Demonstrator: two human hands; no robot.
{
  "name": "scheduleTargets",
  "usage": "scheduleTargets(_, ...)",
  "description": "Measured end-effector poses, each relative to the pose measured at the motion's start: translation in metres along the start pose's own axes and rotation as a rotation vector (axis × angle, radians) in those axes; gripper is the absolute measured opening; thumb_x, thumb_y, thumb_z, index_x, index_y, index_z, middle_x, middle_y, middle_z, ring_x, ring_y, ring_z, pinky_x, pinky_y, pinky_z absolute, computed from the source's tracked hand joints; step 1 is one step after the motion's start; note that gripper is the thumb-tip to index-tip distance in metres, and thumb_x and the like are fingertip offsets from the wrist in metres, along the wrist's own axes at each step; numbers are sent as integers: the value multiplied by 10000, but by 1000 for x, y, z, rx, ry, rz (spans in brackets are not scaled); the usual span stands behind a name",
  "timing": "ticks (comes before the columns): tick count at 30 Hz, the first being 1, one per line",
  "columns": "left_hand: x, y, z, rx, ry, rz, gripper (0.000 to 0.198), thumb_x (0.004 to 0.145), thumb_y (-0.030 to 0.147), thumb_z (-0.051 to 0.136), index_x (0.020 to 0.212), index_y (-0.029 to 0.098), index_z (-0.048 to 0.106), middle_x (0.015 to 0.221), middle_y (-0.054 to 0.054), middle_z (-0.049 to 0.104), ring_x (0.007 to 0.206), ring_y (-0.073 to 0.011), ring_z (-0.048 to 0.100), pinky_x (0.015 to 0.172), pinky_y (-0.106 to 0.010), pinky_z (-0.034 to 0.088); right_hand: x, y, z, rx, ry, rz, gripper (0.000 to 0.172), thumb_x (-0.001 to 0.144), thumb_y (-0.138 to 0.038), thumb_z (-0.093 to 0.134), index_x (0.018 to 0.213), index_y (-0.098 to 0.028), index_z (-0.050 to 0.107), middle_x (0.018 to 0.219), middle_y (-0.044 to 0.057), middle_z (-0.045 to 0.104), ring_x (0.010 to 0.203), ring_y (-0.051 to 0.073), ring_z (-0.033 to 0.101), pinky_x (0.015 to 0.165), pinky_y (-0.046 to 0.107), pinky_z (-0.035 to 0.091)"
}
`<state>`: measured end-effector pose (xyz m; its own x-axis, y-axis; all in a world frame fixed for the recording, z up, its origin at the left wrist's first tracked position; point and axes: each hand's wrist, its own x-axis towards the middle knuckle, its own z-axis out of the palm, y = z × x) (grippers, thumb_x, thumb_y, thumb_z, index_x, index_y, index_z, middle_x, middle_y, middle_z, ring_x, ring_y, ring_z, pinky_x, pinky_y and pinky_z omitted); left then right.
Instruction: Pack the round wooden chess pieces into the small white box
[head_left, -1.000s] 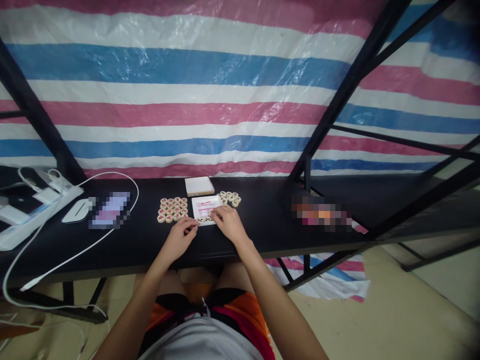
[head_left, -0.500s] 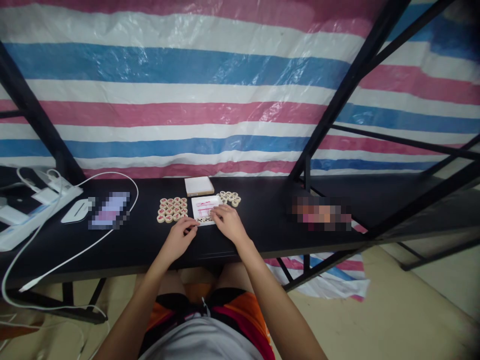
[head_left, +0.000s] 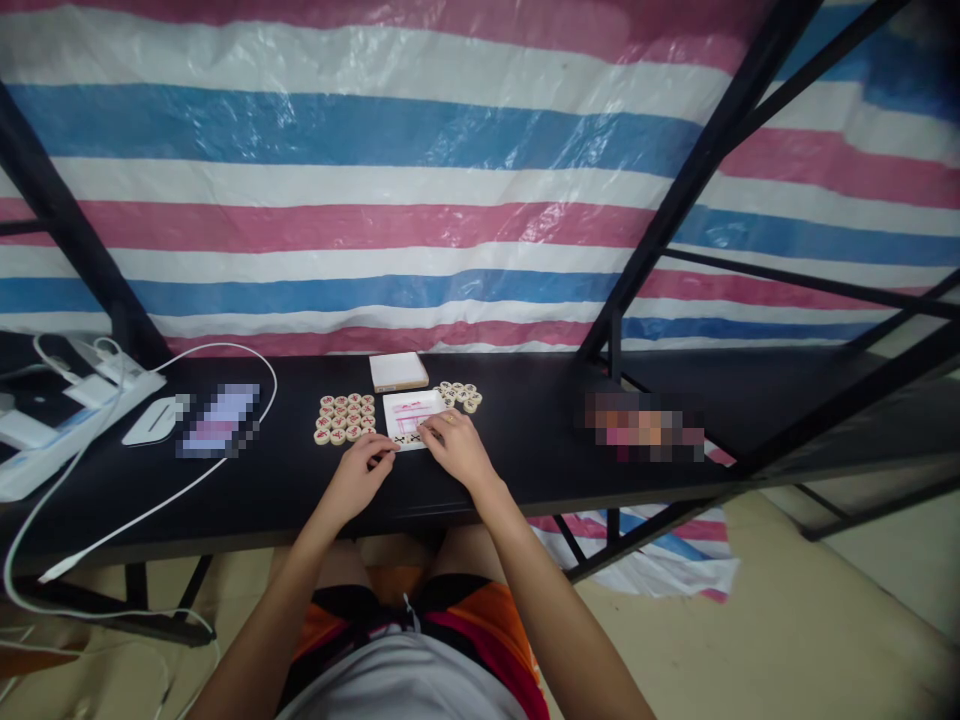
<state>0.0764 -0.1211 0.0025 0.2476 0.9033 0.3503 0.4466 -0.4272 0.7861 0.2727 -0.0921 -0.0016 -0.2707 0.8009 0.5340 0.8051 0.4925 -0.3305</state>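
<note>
A white open box (head_left: pixel 415 405) with pink print inside lies on the black table, and a few round pieces (head_left: pixel 405 440) stand along its near side. At the box's near left corner is my left hand (head_left: pixel 364 468), its fingers curled together; what they hold, if anything, is too small to tell. My right hand (head_left: pixel 456 445) reaches over the box's right side, fingers bent down at the row of pieces, fingertips partly hidden. Left of the box, red-marked round pieces (head_left: pixel 346 420) form a neat block. Several dark-marked pieces (head_left: pixel 459 393) lie loosely behind my right hand.
Behind the box rests a white lid (head_left: pixel 398 371). On the left are a blurred phone (head_left: pixel 220 420), a white device (head_left: pixel 152 421), a power strip (head_left: pixel 82 420) and a white cable (head_left: pixel 142 517). A pixelated object (head_left: pixel 645 427) lies right. Black posts frame the table.
My right hand has shifted very slightly left over the near row of pieces in the box. My left hand has hardly moved.
</note>
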Motion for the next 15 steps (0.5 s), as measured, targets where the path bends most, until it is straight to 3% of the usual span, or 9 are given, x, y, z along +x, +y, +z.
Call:
scheduleTargets(7, 0, -1, 1, -3, -5, -10, 208, 825, 273, 505, 903, 183, 676, 1006, -69, 617, 854, -172, 602, 705, -293, 507, 0, 2, 2, -19, 3, 13, 266, 937, -308, 432, 964, -206, 676, 1005, 69, 664, 1005, 216, 536, 903, 354, 370)
scheduleTargets(11, 0, -2, 1, 13, -6, -6, 212, 828, 269, 501, 901, 186, 681, 1010, -68, 620, 840, -167, 599, 693, -288, 500, 3, 20, 6, -23, 81, 146, 256, 881, -184, 447, 981, -187, 683, 1115, 100, 617, 1057, 248, 503, 914, 387, 386)
scheduleTargets(15, 0, -3, 1, 27, -9, -11, 211, 830, 263, 496, 900, 191, 682, 1020, -67, 621, 850, -168, 597, 697, -287, 496, 7, 37, 11, 18, 14, 150, 307, 831, -120, 434, 967, -192, 699, 1175, 108, 578, 1111, 245, 484, 950, 397, 390)
